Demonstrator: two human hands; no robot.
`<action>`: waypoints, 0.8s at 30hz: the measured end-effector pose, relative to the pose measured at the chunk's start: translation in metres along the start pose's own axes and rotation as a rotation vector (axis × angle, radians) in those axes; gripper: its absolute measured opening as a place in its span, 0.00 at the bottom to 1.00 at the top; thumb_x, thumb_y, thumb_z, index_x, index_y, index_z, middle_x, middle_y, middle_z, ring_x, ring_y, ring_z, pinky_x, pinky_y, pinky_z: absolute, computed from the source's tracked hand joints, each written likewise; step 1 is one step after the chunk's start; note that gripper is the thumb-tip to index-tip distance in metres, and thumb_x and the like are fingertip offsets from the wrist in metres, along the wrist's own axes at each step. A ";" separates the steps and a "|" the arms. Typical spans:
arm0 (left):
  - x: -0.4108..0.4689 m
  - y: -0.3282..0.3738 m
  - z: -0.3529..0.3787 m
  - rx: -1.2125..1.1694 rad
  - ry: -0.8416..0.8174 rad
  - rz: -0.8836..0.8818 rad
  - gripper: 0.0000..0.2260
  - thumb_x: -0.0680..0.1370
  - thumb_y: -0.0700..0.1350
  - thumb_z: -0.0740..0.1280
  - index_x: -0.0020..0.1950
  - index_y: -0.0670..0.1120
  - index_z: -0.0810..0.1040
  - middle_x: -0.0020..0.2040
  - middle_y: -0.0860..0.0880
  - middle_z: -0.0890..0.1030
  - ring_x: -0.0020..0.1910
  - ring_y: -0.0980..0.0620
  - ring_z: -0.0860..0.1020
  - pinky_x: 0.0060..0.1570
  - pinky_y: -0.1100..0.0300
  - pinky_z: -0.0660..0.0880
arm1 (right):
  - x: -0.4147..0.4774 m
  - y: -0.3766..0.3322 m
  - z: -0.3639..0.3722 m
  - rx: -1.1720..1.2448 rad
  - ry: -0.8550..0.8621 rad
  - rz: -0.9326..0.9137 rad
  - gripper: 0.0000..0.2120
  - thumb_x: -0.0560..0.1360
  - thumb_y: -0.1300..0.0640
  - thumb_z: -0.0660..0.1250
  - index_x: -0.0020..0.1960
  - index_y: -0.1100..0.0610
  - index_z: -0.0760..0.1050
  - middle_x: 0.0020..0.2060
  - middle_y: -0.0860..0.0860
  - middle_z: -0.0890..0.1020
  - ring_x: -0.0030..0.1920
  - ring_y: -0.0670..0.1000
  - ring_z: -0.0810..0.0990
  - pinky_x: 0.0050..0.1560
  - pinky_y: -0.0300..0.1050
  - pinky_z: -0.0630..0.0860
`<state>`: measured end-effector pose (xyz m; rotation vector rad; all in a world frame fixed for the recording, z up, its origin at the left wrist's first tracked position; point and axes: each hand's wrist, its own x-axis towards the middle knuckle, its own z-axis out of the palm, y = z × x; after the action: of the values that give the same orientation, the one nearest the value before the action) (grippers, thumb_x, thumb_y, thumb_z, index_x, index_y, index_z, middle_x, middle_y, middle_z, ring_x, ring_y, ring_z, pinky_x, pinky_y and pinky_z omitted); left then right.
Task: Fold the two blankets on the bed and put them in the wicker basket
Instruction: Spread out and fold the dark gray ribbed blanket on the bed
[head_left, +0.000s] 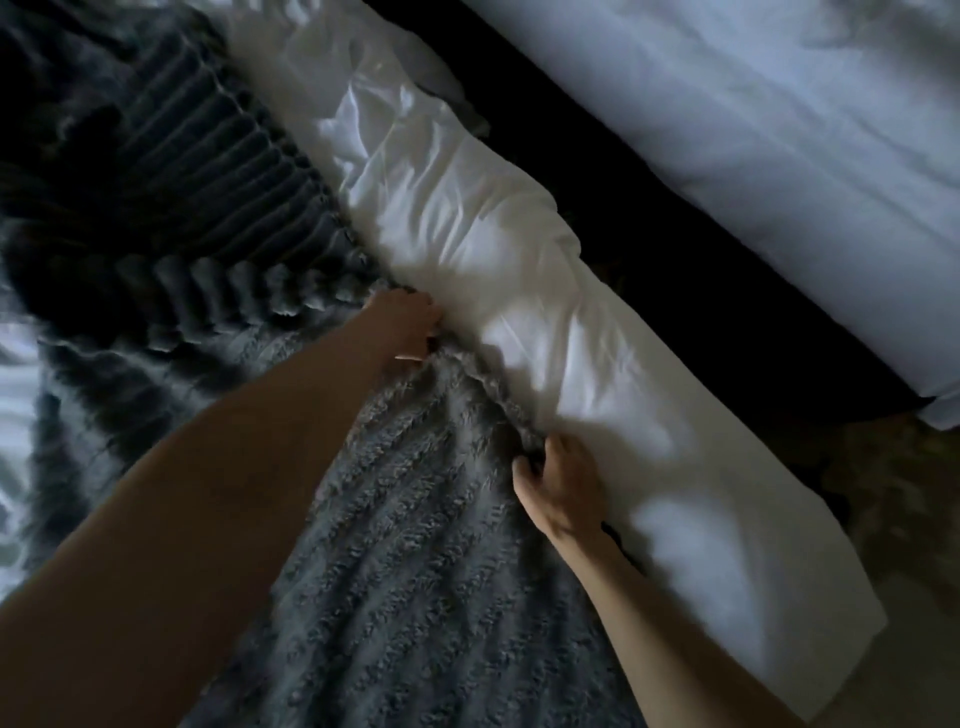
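A fuzzy grey ribbed blanket (415, 561) lies spread over the bed's white sheet (467, 223), running from bottom centre toward the upper left. My left hand (408, 327) grips its right edge farther up. My right hand (563, 486) grips the same edge nearer to me, fingers curled into the pile. A darker grey ribbed blanket (171, 171) lies bunched at the upper left, partly under the first one. No wicker basket is in view.
The bed's edge runs diagonally on the right. Beyond it is a dark gap (649, 249), then a second white bed or mattress (753, 119) at the upper right. Patterned floor (893, 519) shows at the lower right.
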<state>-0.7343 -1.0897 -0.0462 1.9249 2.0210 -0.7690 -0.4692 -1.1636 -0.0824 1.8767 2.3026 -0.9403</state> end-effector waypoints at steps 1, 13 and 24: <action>-0.003 -0.004 -0.007 0.178 -0.011 0.047 0.16 0.74 0.52 0.67 0.60 0.50 0.77 0.57 0.47 0.78 0.58 0.44 0.77 0.52 0.53 0.74 | 0.002 -0.006 -0.005 0.091 -0.079 -0.007 0.12 0.73 0.46 0.63 0.42 0.56 0.71 0.41 0.54 0.77 0.42 0.55 0.76 0.44 0.51 0.76; -0.012 0.029 -0.039 -0.133 -0.263 0.273 0.15 0.63 0.46 0.76 0.47 0.48 0.79 0.40 0.49 0.80 0.41 0.47 0.79 0.38 0.60 0.75 | 0.046 -0.004 -0.033 0.196 -0.212 -0.022 0.12 0.66 0.51 0.73 0.36 0.52 0.70 0.30 0.45 0.77 0.32 0.44 0.75 0.29 0.39 0.66; -0.072 0.029 0.015 -0.249 0.443 -0.064 0.27 0.75 0.45 0.65 0.73 0.46 0.63 0.70 0.46 0.69 0.69 0.45 0.67 0.67 0.52 0.65 | 0.027 -0.027 -0.016 -0.304 0.178 -0.249 0.24 0.73 0.51 0.69 0.66 0.56 0.69 0.57 0.56 0.76 0.59 0.59 0.74 0.52 0.53 0.73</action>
<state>-0.7015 -1.1589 -0.0271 2.0194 2.2999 -0.0888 -0.4953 -1.1350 -0.0681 1.6379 2.6459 -0.4133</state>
